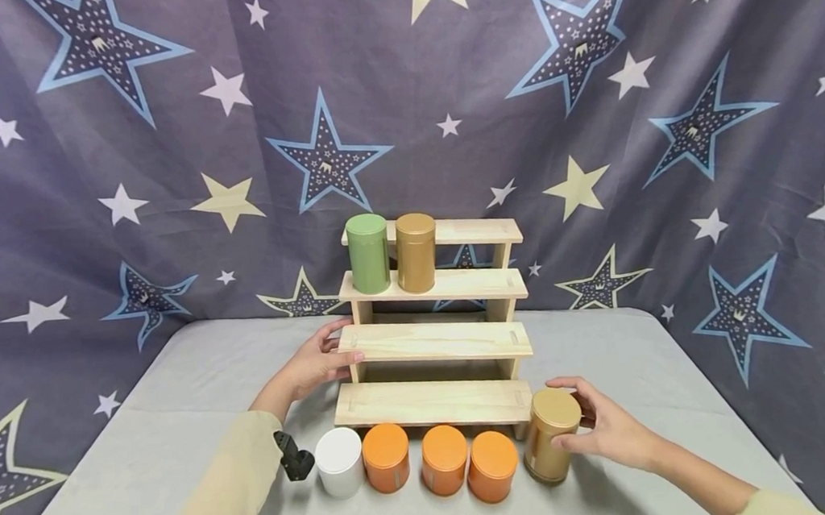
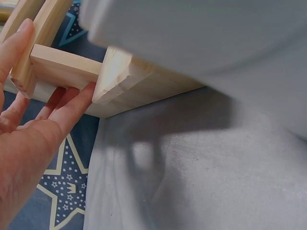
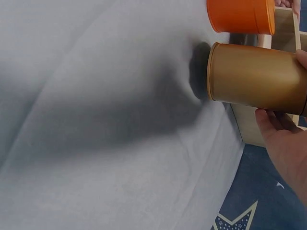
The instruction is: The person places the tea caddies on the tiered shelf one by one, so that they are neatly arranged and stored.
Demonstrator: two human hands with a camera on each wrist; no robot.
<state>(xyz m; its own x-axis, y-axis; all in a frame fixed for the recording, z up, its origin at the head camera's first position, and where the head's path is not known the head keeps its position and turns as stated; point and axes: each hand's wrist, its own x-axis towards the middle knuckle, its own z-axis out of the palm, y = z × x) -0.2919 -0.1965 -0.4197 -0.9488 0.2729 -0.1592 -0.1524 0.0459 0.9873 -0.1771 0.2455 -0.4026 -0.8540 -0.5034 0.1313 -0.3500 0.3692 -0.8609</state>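
Observation:
My left hand (image 1: pixel 319 360) grips the left side of a stepped wooden rack (image 1: pixel 431 401), thumb on a step's end and fingers against the side, as the left wrist view shows. With thumb and fingers on either side, my right hand (image 1: pixel 604 428) holds a gold tin (image 1: pixel 552 436) upright, just right of the rack's lowest step. In the right wrist view a dark shadow lies at that tin's base. A green tin (image 1: pixel 369 254) and a second gold tin (image 1: pixel 416 253) stand side by side high on the rack, towards its left.
Before the rack, a white tin (image 1: pixel 340 461) and three orange tins, among them the nearest orange tin (image 1: pixel 493 466), form a row on the grey cloth (image 1: pixel 179 437). A black device (image 1: pixel 294 457) sits by the left wrist. Behind hangs a star-patterned curtain (image 1: pixel 399 81).

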